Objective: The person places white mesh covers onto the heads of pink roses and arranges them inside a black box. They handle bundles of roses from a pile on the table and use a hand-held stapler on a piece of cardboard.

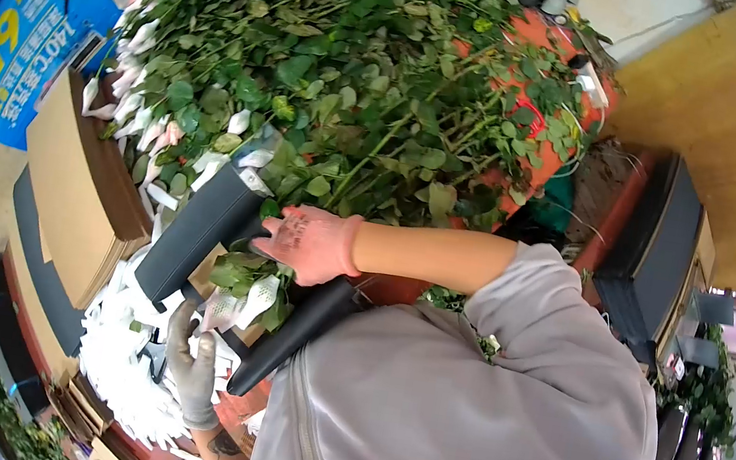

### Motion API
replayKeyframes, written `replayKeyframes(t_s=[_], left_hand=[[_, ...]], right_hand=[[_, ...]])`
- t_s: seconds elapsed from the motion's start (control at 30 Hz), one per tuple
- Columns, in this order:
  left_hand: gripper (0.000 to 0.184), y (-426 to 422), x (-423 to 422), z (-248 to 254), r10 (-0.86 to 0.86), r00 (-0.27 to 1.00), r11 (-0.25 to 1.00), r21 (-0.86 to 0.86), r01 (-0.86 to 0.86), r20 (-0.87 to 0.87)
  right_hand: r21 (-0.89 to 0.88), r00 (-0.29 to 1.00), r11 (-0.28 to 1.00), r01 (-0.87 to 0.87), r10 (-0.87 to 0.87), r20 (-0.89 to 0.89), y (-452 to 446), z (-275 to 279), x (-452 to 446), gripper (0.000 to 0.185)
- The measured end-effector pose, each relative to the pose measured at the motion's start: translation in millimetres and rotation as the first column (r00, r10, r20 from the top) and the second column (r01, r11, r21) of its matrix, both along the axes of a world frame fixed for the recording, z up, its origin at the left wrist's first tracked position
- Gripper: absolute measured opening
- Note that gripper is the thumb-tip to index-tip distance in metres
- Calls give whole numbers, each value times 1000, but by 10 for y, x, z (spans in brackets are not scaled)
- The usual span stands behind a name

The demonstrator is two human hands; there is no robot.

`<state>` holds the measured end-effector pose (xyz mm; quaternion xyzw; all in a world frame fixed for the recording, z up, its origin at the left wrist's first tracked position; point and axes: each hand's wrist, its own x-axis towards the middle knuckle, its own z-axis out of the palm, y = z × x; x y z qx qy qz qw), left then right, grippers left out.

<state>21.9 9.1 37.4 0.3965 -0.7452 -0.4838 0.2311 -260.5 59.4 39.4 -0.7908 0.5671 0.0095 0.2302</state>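
My right hand [306, 244], in a pink glove, lies over a small bunch of roses, its fingers bent round the leafy stems, partly hidden. The roses [257, 299] have heads wrapped in white mesh sleeves and sit between two black panels that look like parts of one box. The upper-left black panel [199, 234] stands tilted; the other black panel [293, 336] rests near my jacket. My left hand [193, 366], in a grey glove, is at the panel's lower corner, thumb and fingers apart. Many white sleeves [125, 365] are heaped beside it.
A large pile of leafy rose stems [343, 82] covers the orange-red table, with wrapped heads at its left edge. Flat brown cardboard [72, 183] is stacked at the left. Black boards [649, 246] stand at the right, and a white power strip [593, 85] lies at the table's far corner.
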Motion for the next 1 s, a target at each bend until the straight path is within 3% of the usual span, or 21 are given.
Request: replayKeyframes(t_s=[0.03, 0.1, 0.17, 0.2, 0.23, 0.27, 0.3, 0.37, 0.47, 0.57, 0.63, 0.77, 0.83, 0.87, 0.9, 0.97, 1.0], left_hand=[[56, 13, -150, 57, -53, 998, 998, -38, 54, 30], [47, 42, -231, 7, -63, 998, 998, -28, 64, 16], [37, 40, -147, 66, -27, 991, 999, -32, 32, 130], [33, 41, -111, -39, 55, 998, 997, -53, -54, 17], [30, 27, -42, -190, 143, 985, 986, -76, -150, -93], [30, 2, 32, -222, 227, 970, 974, -2, -228, -84], [30, -26, 73, -256, 294, 951, 955, 78, -287, -94], [34, -65, 207, -416, 260, 965, 954, -143, -262, -33], [55, -6, 196, -403, 87, 971, 936, -352, -3, 222], [73, 28, 163, -440, 64, 951, 934, -353, 50, 303], [77, 26, 158, -521, 60, 952, 931, -361, 54, 299], [80, 43, 170, -671, 53, 963, 928, -369, 51, 266], [66, 51, 176, -785, 26, 998, 997, -78, -22, 51], [60, 64, 208, -799, -1, 1000, 999, 50, 2, -8], [55, 48, 285, -786, -25, 998, 984, 173, 34, -51], [43, -5, 292, -792, -86, 991, 931, 345, 118, -106], [55, -41, 324, -784, -100, 992, 940, 320, 120, -79]], right_hand=[[7, 1000, 1000, -13, 13, -12, 37, -13, -109, 60], [-241, 996, 970, -14, -7, -85, 114, -242, -99, 63], [-367, 997, 928, -60, 41, -60, 89, -391, 37, 51], [-162, 1000, 987, 0, 0, -1, 4, -189, 24, 51], [-355, 999, 935, -7, -5, -34, 57, -342, 14, 51], [-140, 998, 990, 6, -16, -68, -2, -222, 23, 54], [-261, 988, 965, -41, 1, -154, 69, -466, -20, 58], [-158, 992, 987, 13, -32, -123, 58, -357, 1, 59], [-166, 991, 986, -23, 1, -133, 88, -417, -32, 61], [-93, 970, 990, -103, 79, -229, 30, -372, -46, 63], [-78, 993, 996, -53, 44, -112, 18, -245, -46, 63], [-114, 992, 991, -71, 58, -114, -52, -215, -53, 64], [89, 975, 989, -117, 132, -178, -121, 75, -11, 71], [114, 989, 990, -79, 92, -111, -88, 33, -22, 71], [11, 997, 997, -82, 82, 13, -77, -62, 49, 66], [-264, 987, 958, -115, 140, 78, -43, -340, 44, 52], [-70, 988, 990, -123, 116, -97, -80, -107, 114, 47]])
